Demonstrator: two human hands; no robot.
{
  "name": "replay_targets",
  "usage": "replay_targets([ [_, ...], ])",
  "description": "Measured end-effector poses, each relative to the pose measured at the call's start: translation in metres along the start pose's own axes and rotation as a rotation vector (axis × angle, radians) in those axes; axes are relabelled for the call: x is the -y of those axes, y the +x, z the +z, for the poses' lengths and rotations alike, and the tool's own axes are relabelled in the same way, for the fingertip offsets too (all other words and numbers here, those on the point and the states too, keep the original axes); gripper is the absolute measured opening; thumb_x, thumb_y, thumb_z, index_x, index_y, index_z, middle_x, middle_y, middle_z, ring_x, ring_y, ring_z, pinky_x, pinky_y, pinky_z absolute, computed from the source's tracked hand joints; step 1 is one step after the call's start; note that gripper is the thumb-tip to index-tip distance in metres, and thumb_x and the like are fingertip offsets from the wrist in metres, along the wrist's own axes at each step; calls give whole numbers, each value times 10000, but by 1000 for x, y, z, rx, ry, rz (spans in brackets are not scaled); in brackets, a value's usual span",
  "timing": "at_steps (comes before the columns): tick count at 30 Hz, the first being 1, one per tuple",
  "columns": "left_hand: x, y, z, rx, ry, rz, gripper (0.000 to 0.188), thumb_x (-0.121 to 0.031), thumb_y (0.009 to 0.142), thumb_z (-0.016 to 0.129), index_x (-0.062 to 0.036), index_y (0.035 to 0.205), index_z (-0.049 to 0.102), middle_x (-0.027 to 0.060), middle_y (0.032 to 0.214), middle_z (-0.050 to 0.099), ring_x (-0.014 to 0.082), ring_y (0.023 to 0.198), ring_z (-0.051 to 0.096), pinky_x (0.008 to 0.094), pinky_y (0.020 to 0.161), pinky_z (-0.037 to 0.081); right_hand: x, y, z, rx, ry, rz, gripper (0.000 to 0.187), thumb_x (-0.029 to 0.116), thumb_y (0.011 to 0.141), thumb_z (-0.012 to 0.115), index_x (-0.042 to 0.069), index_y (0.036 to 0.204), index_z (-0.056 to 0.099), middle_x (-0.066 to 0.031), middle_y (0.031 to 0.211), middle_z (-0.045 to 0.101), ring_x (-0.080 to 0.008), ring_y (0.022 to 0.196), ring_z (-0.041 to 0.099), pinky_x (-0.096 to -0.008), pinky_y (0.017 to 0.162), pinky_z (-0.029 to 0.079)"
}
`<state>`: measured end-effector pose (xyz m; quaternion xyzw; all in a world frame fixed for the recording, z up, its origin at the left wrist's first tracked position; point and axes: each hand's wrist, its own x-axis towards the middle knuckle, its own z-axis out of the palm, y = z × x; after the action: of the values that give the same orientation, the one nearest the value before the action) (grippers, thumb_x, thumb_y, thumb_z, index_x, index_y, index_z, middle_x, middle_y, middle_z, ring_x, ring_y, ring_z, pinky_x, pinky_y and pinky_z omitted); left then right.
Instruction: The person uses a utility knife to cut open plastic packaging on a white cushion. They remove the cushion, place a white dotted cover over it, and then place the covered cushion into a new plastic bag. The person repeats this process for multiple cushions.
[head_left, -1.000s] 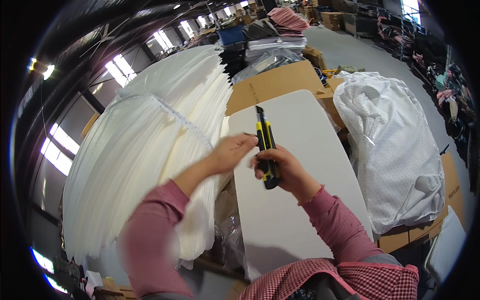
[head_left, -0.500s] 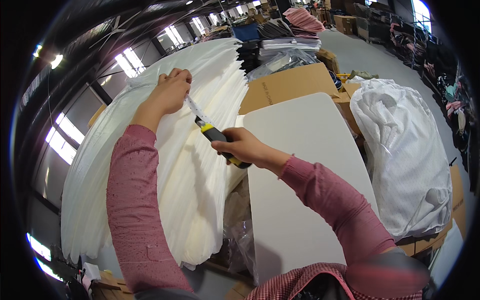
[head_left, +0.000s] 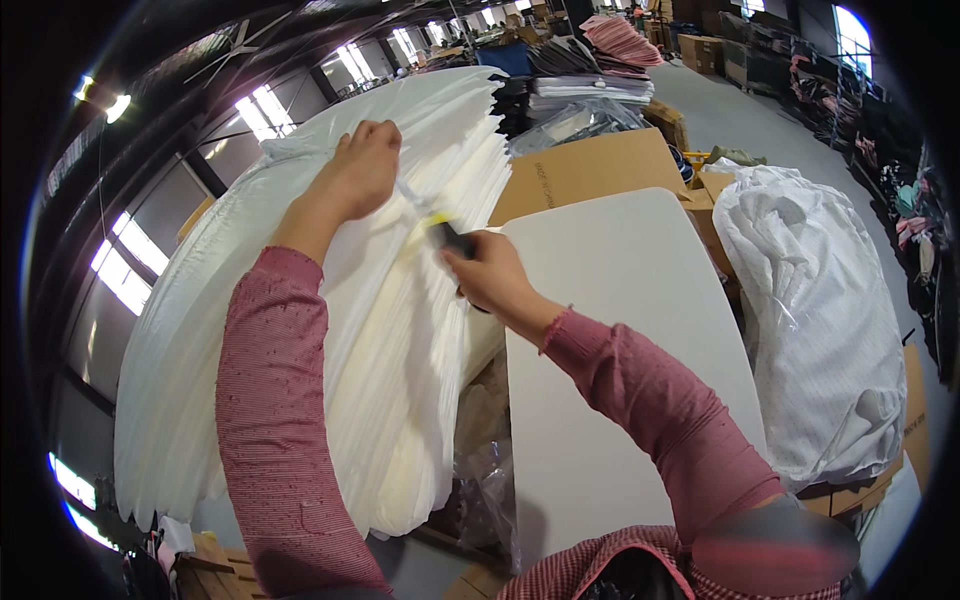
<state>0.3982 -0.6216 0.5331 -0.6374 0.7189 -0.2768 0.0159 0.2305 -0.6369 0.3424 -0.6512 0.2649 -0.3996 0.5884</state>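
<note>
My right hand (head_left: 490,268) is closed around a black and yellow tool, which looks like a utility knife (head_left: 452,236) and is blurred by motion. Its front end points up and left over a tall heap of thin white pleated sheeting (head_left: 390,400). Higher on the heap, my left hand (head_left: 368,165) has its fingers curled, their tips hidden behind the hand. A narrow white strip (head_left: 412,194), smeared now, runs from the left fingers down to the front of the tool. Whether the blade touches the strip, I cannot tell.
A large white board (head_left: 620,360) lies right of the heap, with a brown cardboard flap (head_left: 590,175) behind it. Farther right bulges a white wrapped bundle (head_left: 815,320). Clear plastic (head_left: 488,490) hangs between heap and board. Folded pink cloth (head_left: 622,40) tops stacks at the back.
My right hand and the tool have moved upward and slightly right, nearer to my left hand. My left hand has shifted a little up and right, fingers still curled. The view has shifted slightly.
</note>
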Motion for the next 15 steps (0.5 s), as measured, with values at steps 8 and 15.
replay_targets([
  [8,24,-29,-10,-103,-21,-107,293,-306,958,533,-70,1117,603,151,1181,526,317,1139,529,497,1029,378,-57,-108,-208,-488,574,115,269,326,969,600,89,1043,496,-109,806,607,-175,610,595,-316,507,517],
  [15,-77,-63,-60,-50,286,-77,490,-395,909,609,-138,1318,527,107,1425,448,260,1340,396,585,1139,213,-57,-289,-255,-323,785,620,417,415,1018,408,68,1215,532,-84,875,604,-205,770,610,-363,654,548],
])
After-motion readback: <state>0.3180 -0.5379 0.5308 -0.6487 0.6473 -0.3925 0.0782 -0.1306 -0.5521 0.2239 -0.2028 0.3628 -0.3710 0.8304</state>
